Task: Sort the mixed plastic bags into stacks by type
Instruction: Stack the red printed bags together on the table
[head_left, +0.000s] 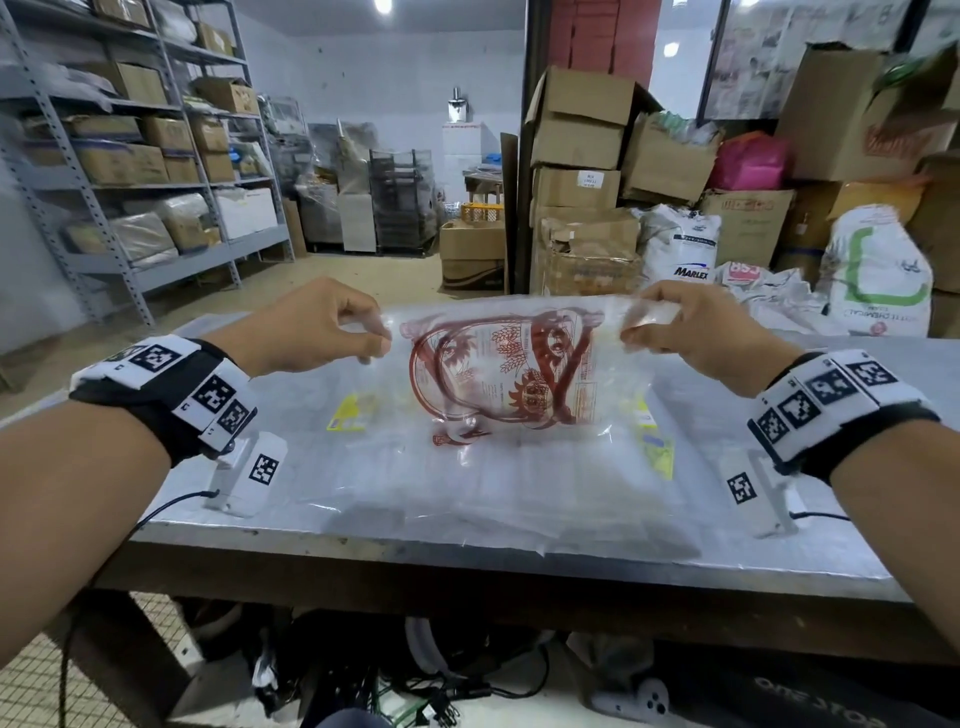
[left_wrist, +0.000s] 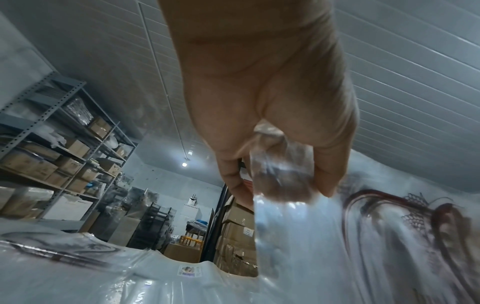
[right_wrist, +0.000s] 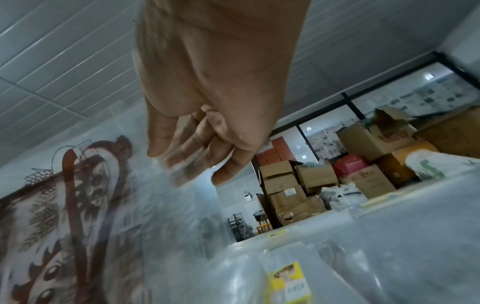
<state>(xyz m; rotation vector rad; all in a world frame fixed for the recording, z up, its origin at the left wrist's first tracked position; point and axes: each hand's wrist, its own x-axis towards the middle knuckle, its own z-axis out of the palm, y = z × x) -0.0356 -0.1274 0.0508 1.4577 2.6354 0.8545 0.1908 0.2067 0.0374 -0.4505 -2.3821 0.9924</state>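
Note:
A clear plastic bag with a red printed design (head_left: 501, 364) hangs stretched between my two hands above the metal table (head_left: 779, 551). My left hand (head_left: 363, 338) pinches its left top corner, seen close in the left wrist view (left_wrist: 283, 181) with crumpled film between thumb and fingers. My right hand (head_left: 644, 322) pinches the right top corner, its fingers curled over the film (right_wrist: 192, 164). Below the bag lies a spread of clear bags with yellow labels (head_left: 348, 413), also showing in the right wrist view (right_wrist: 288, 279).
Another red-printed bag (left_wrist: 59, 248) lies flat on the table's left part. Cardboard boxes (head_left: 576, 156) and white sacks (head_left: 878, 275) stand beyond the table's far edge. Grey metal shelving (head_left: 130, 156) lines the left wall. Cables and gear lie under the table.

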